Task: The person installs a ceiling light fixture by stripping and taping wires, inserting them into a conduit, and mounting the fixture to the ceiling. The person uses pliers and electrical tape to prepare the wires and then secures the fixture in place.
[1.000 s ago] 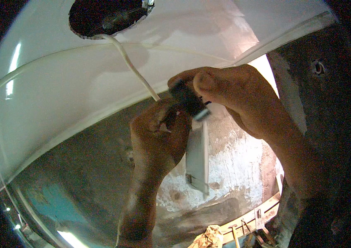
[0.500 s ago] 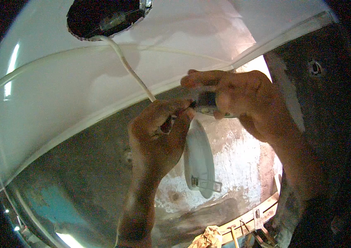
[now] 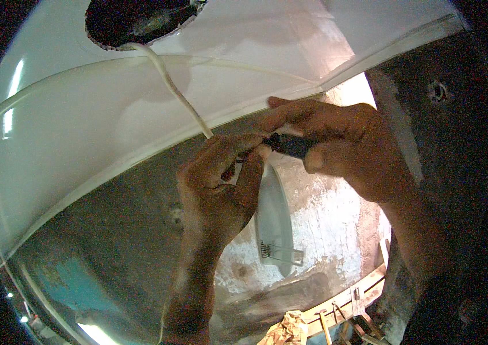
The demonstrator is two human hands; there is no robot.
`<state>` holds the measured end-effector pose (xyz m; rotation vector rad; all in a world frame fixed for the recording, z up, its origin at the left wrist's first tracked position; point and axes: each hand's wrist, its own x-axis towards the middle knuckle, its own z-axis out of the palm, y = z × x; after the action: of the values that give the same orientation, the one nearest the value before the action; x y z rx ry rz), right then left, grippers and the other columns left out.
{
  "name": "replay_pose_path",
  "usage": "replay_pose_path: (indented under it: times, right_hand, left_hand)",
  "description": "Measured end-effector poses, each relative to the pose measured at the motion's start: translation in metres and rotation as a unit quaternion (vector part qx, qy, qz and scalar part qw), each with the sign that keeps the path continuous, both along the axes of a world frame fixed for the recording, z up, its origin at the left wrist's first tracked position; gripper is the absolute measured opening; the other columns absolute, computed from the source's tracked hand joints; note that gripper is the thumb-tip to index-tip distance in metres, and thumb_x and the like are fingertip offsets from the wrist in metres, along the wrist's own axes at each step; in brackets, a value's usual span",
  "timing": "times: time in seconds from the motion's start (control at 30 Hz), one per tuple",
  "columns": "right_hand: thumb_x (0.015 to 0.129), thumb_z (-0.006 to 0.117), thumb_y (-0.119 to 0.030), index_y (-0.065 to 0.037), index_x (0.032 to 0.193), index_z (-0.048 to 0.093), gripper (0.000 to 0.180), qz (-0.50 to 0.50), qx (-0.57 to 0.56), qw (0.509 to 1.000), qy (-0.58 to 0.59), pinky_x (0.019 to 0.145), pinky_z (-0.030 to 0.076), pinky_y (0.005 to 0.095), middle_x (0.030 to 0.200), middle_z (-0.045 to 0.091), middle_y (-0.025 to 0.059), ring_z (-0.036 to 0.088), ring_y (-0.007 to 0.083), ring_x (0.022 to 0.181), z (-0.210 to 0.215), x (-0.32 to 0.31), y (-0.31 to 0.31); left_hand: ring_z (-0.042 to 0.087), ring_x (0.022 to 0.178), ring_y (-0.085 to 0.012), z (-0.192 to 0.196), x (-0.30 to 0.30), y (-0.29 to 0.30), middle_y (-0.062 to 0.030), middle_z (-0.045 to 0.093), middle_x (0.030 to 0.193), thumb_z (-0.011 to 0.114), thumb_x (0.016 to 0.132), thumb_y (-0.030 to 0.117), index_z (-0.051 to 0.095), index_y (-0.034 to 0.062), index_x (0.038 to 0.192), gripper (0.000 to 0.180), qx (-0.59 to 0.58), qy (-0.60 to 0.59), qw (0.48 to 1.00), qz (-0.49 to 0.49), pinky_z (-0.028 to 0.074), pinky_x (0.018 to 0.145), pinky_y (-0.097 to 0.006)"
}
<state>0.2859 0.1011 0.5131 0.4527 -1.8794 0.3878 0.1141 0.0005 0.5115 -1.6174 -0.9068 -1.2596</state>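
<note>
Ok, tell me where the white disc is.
In the head view, the white disc is below the black piece, just right of the left hand.

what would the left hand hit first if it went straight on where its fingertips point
The left hand would probably meet the dark object held in the right hand first; depth is unclear, so they may already touch.

Head-worn fisheye, close to left hand (image 3: 218, 181) and right hand (image 3: 336, 141), facing wall (image 3: 134, 215) and white ceiling (image 3: 100, 109).

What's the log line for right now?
right hand: holding dark piece; left hand: pinching at its left end; white disc: below hands; white cable: from ceiling hole
</note>
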Motion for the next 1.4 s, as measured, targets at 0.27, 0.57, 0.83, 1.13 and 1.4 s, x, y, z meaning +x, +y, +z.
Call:
replay_pose_path:
  times: [0.27, 0.57, 0.83, 1.13, 1.4]
  right_hand:
    - [0.071, 0.066, -0.004, -0.002, 0.109, 0.063, 0.038, -0.242, -0.026, 0.968, 0.062, 0.094, 0.048, 0.0394, 0.114, 0.059, 0.0208, 0.060, 0.0295, 0.106, -0.001, -0.012, 0.003]
    - [0.084, 0.063, -0.023, -0.006, 0.108, 0.066, 0.030, 0.211, -0.120, 0.970, 0.017, 0.103, 0.039, 0.0410, 0.123, 0.058, 0.0214, 0.055, 0.0295, 0.116, -0.013, 0.003, 0.015]
    - [0.068, 0.066, -0.002, -0.002, 0.098, 0.062, 0.030, -0.423, 0.122, 0.887, 0.141, 0.079, 0.049, 0.0422, 0.094, 0.059, 0.0182, 0.060, 0.0344, 0.085, -0.016, 0.005, -0.011]
    - [0.084, 0.066, -0.017, -0.001, 0.096, 0.067, 0.019, -0.131, 0.173, 0.976, -0.034, 0.074, 0.051, 0.0322, 0.106, 0.064, 0.0144, 0.064, 0.0237, 0.080, 0.034, 0.014, -0.026]
    - [0.074, 0.064, -0.006, -0.003, 0.099, 0.065, 0.026, -0.273, 0.235, 0.933, 0.025, 0.072, 0.047, 0.0397, 0.085, 0.057, 0.0124, 0.057, 0.0319, 0.079, 0.032, -0.014, -0.023]
  left_hand:
    - [0.056, 0.061, -0.0134, -0.002, -0.001, 0.002, -0.0057, 0.065, 0.077, 0.071, 0.082, 0.008, 0.069, 0.0078, 0.094, 0.012, -0.014, -0.018, 0.999, -0.037, 0.046, 0.057, -0.026]
    - [0.054, 0.060, -0.0125, 0.002, -0.001, 0.000, -0.0053, 0.063, 0.074, 0.070, 0.082, 0.009, 0.068, 0.0078, 0.093, 0.011, -0.009, 0.019, 0.999, -0.036, 0.045, 0.056, -0.026]
    - [0.052, 0.058, -0.0078, 0.001, 0.001, -0.010, -0.0040, 0.064, 0.073, 0.072, 0.082, 0.011, 0.068, 0.0054, 0.090, 0.011, 0.000, -0.030, 0.999, 0.021, 0.043, 0.053, -0.024]
    - [0.055, 0.058, -0.0079, 0.002, 0.007, -0.008, -0.0038, 0.062, 0.071, 0.072, 0.081, 0.006, 0.063, 0.0045, 0.083, 0.009, 0.013, -0.041, 0.998, -0.039, 0.046, 0.054, -0.025]
    - [0.058, 0.063, -0.0091, -0.003, 0.000, -0.014, -0.0052, 0.062, 0.076, 0.069, 0.085, 0.004, 0.057, 0.0034, 0.082, 0.012, 0.066, -0.045, 0.993, -0.090, 0.048, 0.058, -0.023]
